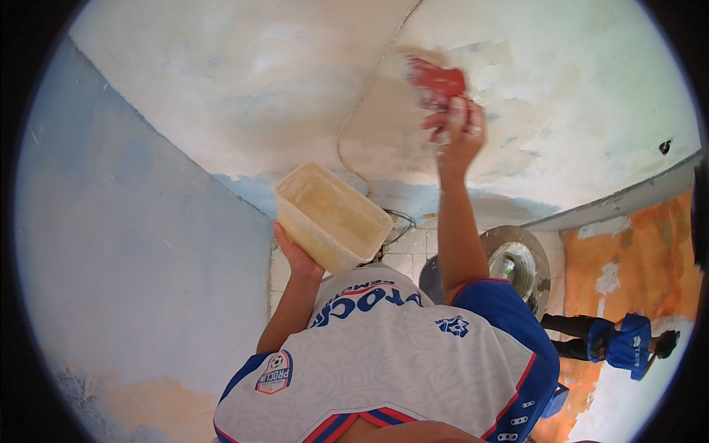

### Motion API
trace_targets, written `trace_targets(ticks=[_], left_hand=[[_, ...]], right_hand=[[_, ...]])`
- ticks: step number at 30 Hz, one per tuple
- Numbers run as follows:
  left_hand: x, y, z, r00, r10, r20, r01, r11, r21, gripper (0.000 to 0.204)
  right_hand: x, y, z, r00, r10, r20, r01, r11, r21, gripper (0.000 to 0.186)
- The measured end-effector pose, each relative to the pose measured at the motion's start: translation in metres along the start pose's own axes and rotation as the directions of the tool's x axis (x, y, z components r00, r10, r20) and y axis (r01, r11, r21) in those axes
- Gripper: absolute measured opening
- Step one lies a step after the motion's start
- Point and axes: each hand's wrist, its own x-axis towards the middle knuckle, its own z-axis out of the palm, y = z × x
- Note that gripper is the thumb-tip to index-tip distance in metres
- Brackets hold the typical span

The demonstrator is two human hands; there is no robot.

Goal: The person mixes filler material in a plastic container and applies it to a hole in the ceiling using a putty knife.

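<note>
Overhead, the right hand (459,127) grips a red trowel (437,81), fingers closed round it, pressing it flat against the patchy white ceiling (244,81). Lower down, the left hand (297,256) cups a cream plastic tub (332,216) from beneath, tilted, near the blue wall (133,244).

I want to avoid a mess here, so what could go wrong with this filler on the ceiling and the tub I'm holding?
1. The right hand presses the red scraper against the ceiling straight overhead, so wet filler could drip onto the arm or shirt.
2. The left hand holds the beige tub tilted from below; it might slip or spill.
3. Another person works nearby and could get splashed.
</note>
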Motion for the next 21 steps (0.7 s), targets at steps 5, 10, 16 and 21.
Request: trace_targets(ticks=[5, 10, 16, 21], left_hand=[[0.000, -0.001, 0.002, 1.000, 0.022, 0.008, -0.022, 1.000, -0.006, 0.076], [0.000, -0.001, 0.002, 1.000, 0.030, 0.009, -0.030, 0.999, -0.012, 0.074], [0.002, -0.001, 0.007, 0.999, 0.032, 0.026, -0.032, 0.999, -0.008, 0.074], [0.001, -0.002, 0.017, 0.999, 0.036, -0.017, -0.036, 0.999, -0.016, 0.075]], right_hand=[[0.001, 0.014, 0.015, 0.999, 0.039, -0.022, -0.039, 0.999, -0.002, 0.025], [0.029, -0.013, -0.011, 0.973, -0.140, -0.182, 0.151, 0.988, 0.046, 0.025], [-0.008, 0.009, 0.002, 0.998, 0.058, 0.028, -0.058, 0.998, 0.000, 0.028], [0.007, 0.023, 0.004, 0.995, -0.070, -0.078, 0.065, 0.996, -0.063, 0.025]])
